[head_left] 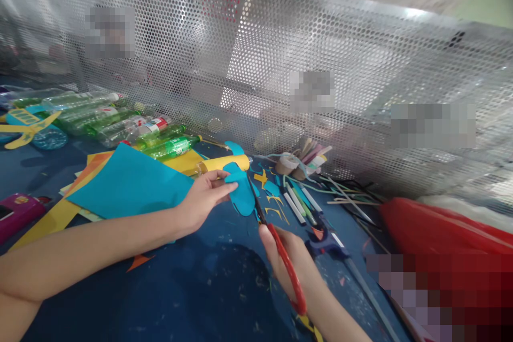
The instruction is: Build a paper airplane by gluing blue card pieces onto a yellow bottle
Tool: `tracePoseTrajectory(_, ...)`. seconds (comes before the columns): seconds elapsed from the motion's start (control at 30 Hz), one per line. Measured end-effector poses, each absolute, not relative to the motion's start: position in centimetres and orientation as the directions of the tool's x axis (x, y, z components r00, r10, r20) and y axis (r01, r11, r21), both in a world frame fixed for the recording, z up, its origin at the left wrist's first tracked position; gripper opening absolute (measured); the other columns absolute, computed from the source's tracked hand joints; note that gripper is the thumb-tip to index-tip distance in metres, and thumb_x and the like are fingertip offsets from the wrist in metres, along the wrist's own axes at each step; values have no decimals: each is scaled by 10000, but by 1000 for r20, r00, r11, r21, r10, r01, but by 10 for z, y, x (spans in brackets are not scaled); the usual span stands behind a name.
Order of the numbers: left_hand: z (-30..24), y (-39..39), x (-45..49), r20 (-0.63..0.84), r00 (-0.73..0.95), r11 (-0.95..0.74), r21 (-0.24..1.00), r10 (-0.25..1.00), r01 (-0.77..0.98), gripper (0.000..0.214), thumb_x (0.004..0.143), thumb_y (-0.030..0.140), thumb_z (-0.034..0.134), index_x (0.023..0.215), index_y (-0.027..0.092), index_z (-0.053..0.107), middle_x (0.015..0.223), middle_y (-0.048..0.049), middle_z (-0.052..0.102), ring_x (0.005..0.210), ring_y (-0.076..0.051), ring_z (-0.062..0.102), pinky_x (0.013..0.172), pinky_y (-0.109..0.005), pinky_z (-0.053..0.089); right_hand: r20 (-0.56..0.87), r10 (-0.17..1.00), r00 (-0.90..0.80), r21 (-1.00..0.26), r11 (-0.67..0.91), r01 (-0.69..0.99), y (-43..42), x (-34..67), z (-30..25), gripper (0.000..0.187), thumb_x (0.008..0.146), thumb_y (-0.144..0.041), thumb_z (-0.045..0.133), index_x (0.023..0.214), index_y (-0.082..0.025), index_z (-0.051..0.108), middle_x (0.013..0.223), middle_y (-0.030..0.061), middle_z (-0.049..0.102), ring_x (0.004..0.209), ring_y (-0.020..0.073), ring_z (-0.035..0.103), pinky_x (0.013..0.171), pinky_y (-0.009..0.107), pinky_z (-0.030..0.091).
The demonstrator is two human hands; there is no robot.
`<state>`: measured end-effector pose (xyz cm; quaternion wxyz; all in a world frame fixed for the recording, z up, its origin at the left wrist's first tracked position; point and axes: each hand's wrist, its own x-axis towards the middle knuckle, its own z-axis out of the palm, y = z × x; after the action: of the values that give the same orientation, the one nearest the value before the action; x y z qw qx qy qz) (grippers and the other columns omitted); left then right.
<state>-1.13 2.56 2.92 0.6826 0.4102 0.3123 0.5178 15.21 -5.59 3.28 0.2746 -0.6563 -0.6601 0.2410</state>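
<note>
My left hand (204,199) pinches a small teal paper cutout (241,192) with rounded lobes, holding it just above the blue table (192,288). My right hand (289,262) grips red-handled scissors (276,240), fingers through the loops. The dark blades point up and away, their tips at the right edge of the cutout. A large teal paper sheet (130,184) lies to the left of my left hand, on top of yellow and orange sheets (48,219).
Several green and clear plastic bottles (120,128) lie along the back left. A yellow paper roll (224,163), markers (296,203), tape rolls (290,163) and paper scraps sit by a perforated metal screen (280,64). Red cloth (436,235) lies at right, a pink case (16,214) at left.
</note>
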Motion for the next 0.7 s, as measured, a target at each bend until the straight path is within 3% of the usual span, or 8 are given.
tracePoseTrajectory(0.17,29,25,-11,5,275,128,877,961,-464,254,685,205,694,906,147,582,706,6,613,702,-121,602,811,-328,473,134,990,41,-621,51,782,-58,147,34,468,826,-570,310,529,-208,303,496,-30,310,500,114,309,475,240,251)
tracePoseTrajectory(0.7,28,26,-11,48,288,107,861,956,-498,173,679,205,696,802,136,595,812,-51,679,779,-168,640,821,-355,497,164,985,53,-572,51,819,-56,150,27,510,793,-624,325,505,-203,305,480,-48,245,476,95,244,447,224,204)
